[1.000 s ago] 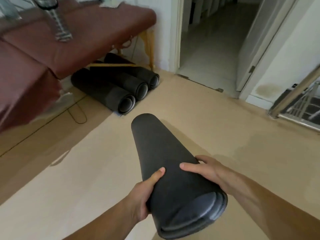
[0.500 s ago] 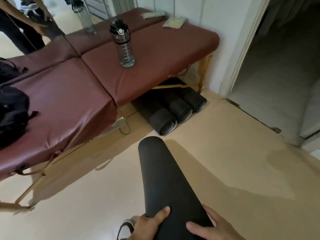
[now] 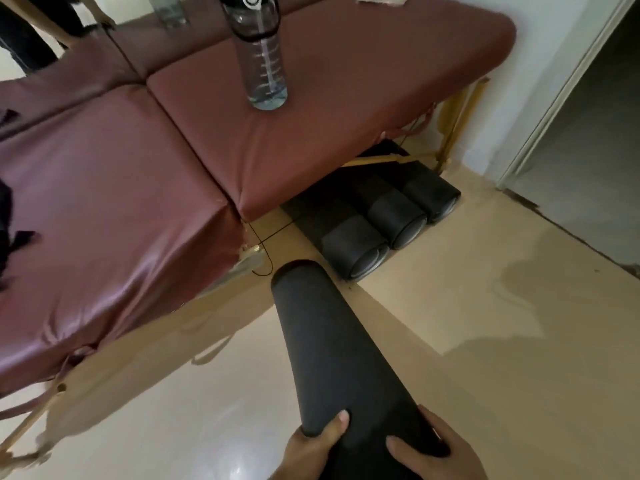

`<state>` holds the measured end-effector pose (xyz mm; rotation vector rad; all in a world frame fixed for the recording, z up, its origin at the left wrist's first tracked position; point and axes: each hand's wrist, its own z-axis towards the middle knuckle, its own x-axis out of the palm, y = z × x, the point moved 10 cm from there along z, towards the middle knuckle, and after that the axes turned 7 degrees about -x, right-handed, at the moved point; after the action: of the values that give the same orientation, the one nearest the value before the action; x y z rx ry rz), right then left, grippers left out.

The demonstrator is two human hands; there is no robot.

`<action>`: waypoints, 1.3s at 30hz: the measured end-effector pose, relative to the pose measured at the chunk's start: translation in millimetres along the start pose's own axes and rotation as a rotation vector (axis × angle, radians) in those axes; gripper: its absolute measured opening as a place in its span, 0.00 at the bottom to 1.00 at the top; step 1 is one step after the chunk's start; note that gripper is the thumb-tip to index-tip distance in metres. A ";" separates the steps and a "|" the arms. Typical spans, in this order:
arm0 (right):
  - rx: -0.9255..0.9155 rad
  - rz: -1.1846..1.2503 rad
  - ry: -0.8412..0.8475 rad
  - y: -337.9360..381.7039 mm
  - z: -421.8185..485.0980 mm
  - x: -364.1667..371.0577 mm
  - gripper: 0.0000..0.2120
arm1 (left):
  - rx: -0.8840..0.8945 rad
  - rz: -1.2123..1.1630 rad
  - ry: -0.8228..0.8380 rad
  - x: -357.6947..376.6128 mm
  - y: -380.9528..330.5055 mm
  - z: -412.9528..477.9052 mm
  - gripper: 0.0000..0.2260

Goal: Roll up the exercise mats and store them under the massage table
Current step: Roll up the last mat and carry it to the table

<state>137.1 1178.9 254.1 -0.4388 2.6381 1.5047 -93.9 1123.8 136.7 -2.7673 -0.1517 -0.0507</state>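
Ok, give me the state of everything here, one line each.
Held mat: rolled, gripped at near end, far end toward table.
Left hand: gripping mat.
Right hand: gripping mat.
Stored mats: three, rolled, side by side under table.
Bottle: upright on table, capped.
Table: unfolded, standing.

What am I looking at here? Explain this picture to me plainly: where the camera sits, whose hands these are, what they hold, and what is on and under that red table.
The camera is worn on a person's head and looks forward and down, so the hands at the bottom edge are that person's own; there is no machine. The left hand and right hand both have a grip on a rolled black exercise mat, whose far end points toward the massage table. The table is padded in dark red. A clear water bottle stands upright on it. Under its right end, three more rolled mats lie side by side on the floor, ends facing outward.
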 end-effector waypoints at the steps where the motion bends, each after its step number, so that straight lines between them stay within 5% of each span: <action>1: 0.032 0.037 0.009 -15.3 15.7 6.1 0.23 | 0.006 -0.030 -0.019 -8.1 -4.3 20.8 0.36; 6: 0.063 0.178 -0.081 -93.9 81.9 30.9 0.30 | 0.012 -0.084 -0.025 -16.6 -21.4 85.1 0.47; 12: 0.013 0.220 -0.094 -137.7 164.5 45.9 0.52 | 0.146 -0.101 0.004 -23.3 -46.6 157.6 0.41; 19: -0.041 0.270 -0.031 -172.9 259.8 69.1 0.53 | 0.293 -0.110 -0.102 -47.5 -82.1 221.9 0.31; 24: -0.034 0.178 0.060 -151.1 264.9 62.9 0.37 | 0.311 -0.118 -0.124 -45.6 -88.2 242.1 0.28; 28: 0.006 0.124 0.046 -152.2 266.4 56.8 0.34 | 0.326 -0.108 -0.152 -39.7 -87.7 244.5 0.27; 30: 0.042 0.001 0.072 -159.4 267.9 55.8 0.38 | 0.314 -0.123 -0.166 -41.1 -83.7 254.2 0.29; 32: 0.169 -0.074 0.129 -178.6 263.2 55.8 0.54 | 0.304 -0.145 -0.183 -44.7 -74.8 259.5 0.33; 35: 0.378 0.097 0.174 -201.1 256.4 66.0 0.70 | 0.335 -0.137 -0.188 -50.0 -57.3 256.3 0.40; 39: 0.376 -0.157 0.183 -189.6 264.5 70.5 0.59 | 0.374 -0.167 -0.051 -30.8 -35.2 256.5 0.42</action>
<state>102.6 1298.8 -54.6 -0.7551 2.8539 0.9358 -124.5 1246.4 -91.3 -2.3783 -0.3664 0.0053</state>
